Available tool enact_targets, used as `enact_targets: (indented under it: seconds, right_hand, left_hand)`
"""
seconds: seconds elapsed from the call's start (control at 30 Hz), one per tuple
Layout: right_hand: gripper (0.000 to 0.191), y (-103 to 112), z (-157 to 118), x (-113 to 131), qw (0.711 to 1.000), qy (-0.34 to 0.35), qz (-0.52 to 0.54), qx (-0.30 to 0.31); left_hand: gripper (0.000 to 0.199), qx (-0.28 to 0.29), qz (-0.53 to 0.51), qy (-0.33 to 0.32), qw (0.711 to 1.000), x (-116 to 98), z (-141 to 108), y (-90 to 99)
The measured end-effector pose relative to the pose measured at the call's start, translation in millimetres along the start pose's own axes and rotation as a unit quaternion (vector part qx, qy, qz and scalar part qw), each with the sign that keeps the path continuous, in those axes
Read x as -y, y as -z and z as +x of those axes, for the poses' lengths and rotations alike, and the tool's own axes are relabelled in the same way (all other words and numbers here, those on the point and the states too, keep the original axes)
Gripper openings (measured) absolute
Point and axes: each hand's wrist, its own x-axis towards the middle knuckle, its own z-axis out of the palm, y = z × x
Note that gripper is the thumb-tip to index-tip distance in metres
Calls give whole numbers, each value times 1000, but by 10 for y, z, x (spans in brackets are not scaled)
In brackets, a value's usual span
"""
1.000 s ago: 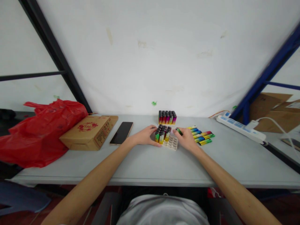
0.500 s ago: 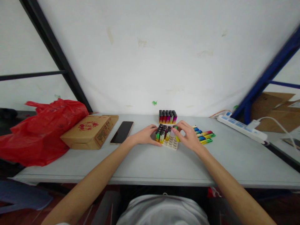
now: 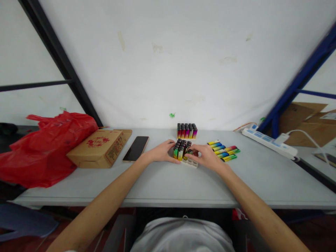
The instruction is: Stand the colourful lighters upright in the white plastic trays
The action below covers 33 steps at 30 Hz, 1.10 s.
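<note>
Several upright lighters [image 3: 180, 153] with black tops stand in the left part of a pale tray [image 3: 193, 163] with round holes. My left hand [image 3: 166, 152] rests at the tray's left side, thumb and fingers apart around its corner. Over the tray's right part, my right hand [image 3: 203, 155] pinches a lighter [image 3: 190, 152]; its lower end is mostly hidden. Behind stands a full block of upright lighters [image 3: 187, 131], red, purple and yellow. Loose lighters [image 3: 223, 152] in yellow, blue, green and red lie flat to the right of my right hand.
A black phone [image 3: 136, 148] lies on the grey table [image 3: 157, 185] left of my left hand. Farther left are a cardboard box [image 3: 97, 148] and a red plastic bag [image 3: 49, 150]. A white power strip [image 3: 270, 142] with a plugged cable lies at the right.
My right hand has moved left and slightly down with its lighter, from the tray's right edge to beside the standing lighters. My left hand has stayed in place.
</note>
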Motion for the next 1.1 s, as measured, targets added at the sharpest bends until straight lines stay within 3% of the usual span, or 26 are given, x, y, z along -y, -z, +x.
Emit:
enact_targets:
  seconds: [0.3, 0.5, 0.67, 0.73, 0.83, 0.93, 1.1]
  right_hand:
    - [40, -3, 6, -61, 999, -5, -14, 51]
    - [45, -47, 41, -71, 991, -51, -119, 35]
    - [62, 235, -23, -229, 994, -81, -61, -37]
    - [60, 400, -82, -349, 990, -99, -71, -69]
    - [44, 578, -164, -540, 990, -103, -97, -27]
    - [37, 621, -220, -692, 989, -99, -101, 33]
    - [53, 506, -280, -832, 978, -118, -161, 64]
  left_hand:
    - [89, 8, 1, 10, 1000, 15, 1, -9]
    - [89, 6, 1, 13, 1000, 26, 7, -12]
    - [90, 4, 5, 17, 1000, 22, -2, -5]
    - [91, 1, 4, 13, 1000, 22, -6, -4]
    - [93, -2, 11, 15, 1000, 31, -6, -9]
    - [92, -1, 22, 20, 1000, 46, 0, -17]
    - [94, 6, 27, 27, 999, 50, 3, -19]
